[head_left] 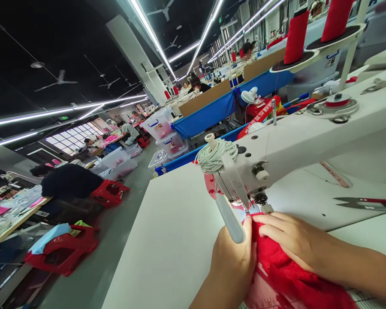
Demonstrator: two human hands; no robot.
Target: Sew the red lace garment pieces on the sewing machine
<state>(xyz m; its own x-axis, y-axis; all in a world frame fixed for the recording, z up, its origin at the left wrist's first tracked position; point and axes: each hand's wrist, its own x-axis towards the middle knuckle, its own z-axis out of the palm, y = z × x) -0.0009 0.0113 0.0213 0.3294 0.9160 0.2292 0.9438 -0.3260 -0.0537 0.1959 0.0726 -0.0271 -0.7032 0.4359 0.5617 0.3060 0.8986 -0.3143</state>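
A white sewing machine (296, 137) reaches in from the right, its needle area low over the table. Red fabric (276, 266) runs from under the presser foot down toward me. My left hand (233, 255) grips the fabric's left edge close to the needle, thumb on top and the other fingers mostly out of sight. My right hand (289, 236) lies over the fabric on the other side, fingers stretched out flat and pointing at the presser foot. A grey lever (230, 219) hangs in front of my left hand. Pale cord (215, 154) is coiled on the machine head.
Thread snips (363, 202) lie right of the machine on the white table (154, 240). Red thread cones (296, 36) stand above. Plastic boxes (157, 122) and red stools (64, 251) line the aisle at left. A person (70, 182) bends over another table.
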